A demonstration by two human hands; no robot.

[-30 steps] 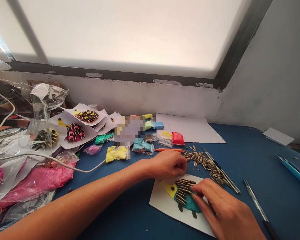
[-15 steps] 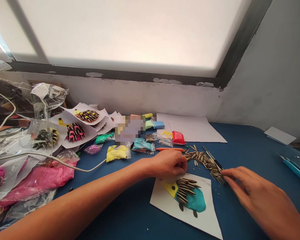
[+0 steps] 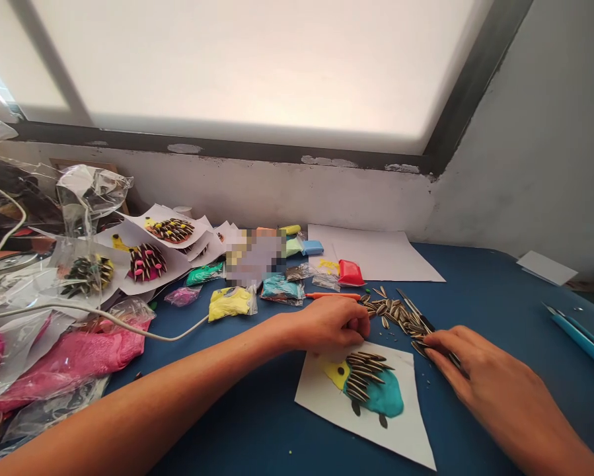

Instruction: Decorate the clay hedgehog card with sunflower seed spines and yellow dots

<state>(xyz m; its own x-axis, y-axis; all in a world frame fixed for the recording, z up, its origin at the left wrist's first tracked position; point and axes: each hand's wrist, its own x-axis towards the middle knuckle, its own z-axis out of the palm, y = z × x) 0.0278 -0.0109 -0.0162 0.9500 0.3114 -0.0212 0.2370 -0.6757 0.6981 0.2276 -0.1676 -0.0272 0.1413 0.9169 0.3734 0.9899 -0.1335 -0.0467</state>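
Observation:
My left hand (image 3: pixel 334 322) rests at the top edge of a white sheet of paper (image 3: pixel 400 443), its fingers curled closed. Whatever they may hold is hidden. On that sheet lies a clay hedgehog (image 3: pixel 383 393) with a yellow face, a teal body and dark feet. Rows of striped sunflower seeds stand in the front and upper part of its back; the rear is bare teal clay. My right hand (image 3: pixel 485 370) reaches the near end of a loose pile of sunflower seeds (image 3: pixel 400 314), thumb and forefinger pinching at a seed (image 3: pixel 418 349).
A thin tool with a black handle (image 3: pixel 425 322) lies beside the seeds, and an orange tool (image 3: pixel 331 295) behind my left hand. Bags of coloured clay (image 3: pixel 230 303) sit at the back. Finished hedgehog cards (image 3: pixel 148 261), a white cable (image 3: pixel 178 338) and pink cloth (image 3: pixel 88 357) crowd the left.
My right hand has moved slightly left along the seed pile, its fingertips now closed at a seed at the near end. My left hand and the hedgehog sheet stay nearly still.

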